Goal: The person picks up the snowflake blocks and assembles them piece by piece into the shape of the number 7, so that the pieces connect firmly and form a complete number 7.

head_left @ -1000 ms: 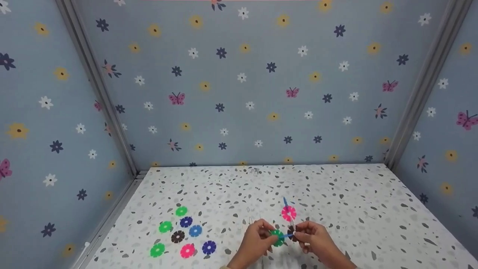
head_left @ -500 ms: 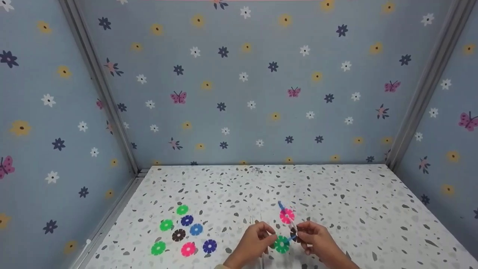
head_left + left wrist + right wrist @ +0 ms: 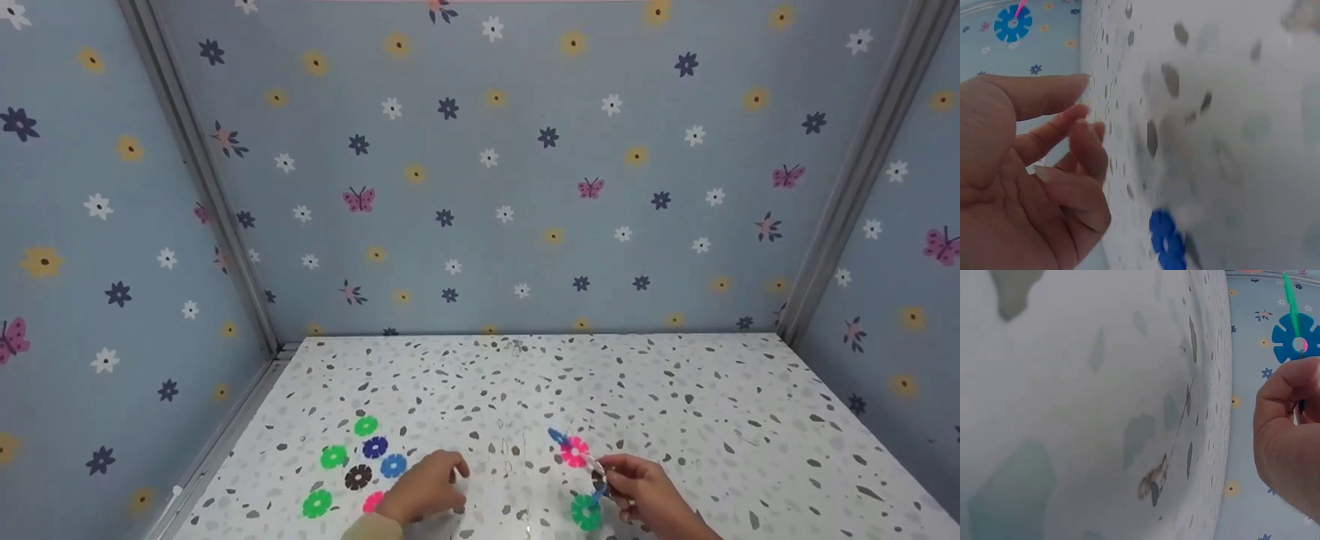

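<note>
Green discs [image 3: 328, 457], three loose ones, are lying on the speckled table [image 3: 675, 409] beside one navy disc [image 3: 370, 449], one blue disc [image 3: 388, 466], one brown disc [image 3: 352, 478] and one half-hidden pink disc [image 3: 371, 500]. The left hand [image 3: 426, 486], fingers loosely bent, is hovering near them; well apart, the right hand [image 3: 643, 487] is pinching one disc chain [image 3: 568, 454].

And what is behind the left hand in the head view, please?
A pink notched disc shows partly past the left hand; its right part is covered. Anything lying fully behind the hand cannot be seen in that view.
</note>
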`<state>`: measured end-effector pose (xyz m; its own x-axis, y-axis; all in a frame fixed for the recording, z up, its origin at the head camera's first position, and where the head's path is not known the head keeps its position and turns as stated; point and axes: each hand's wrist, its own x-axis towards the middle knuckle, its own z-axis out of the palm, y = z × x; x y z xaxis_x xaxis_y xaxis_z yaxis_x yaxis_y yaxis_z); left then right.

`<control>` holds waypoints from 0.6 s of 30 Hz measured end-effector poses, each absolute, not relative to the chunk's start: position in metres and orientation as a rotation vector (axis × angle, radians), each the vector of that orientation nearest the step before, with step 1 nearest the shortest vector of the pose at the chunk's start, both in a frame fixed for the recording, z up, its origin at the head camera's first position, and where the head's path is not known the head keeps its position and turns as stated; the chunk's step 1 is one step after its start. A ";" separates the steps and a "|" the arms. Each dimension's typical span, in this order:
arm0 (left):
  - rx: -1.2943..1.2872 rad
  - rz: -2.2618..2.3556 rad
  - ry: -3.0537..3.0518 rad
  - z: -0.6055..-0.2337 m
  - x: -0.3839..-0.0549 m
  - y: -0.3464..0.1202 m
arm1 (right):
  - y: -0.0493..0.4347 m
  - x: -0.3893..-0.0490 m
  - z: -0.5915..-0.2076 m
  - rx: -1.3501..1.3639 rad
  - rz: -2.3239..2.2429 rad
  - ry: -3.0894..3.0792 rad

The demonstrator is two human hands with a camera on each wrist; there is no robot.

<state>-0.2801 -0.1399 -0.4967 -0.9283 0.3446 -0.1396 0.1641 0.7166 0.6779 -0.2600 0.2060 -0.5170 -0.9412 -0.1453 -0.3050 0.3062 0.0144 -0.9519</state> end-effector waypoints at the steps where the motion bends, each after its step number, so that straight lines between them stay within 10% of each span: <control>1: 0.395 0.939 2.700 -0.493 -0.279 -0.148 | 0.206 -0.259 -0.517 0.151 -1.997 1.974; 18: 0.228 0.662 2.806 -0.498 -0.279 -0.182 | 0.202 -0.259 -0.517 0.027 -1.961 1.950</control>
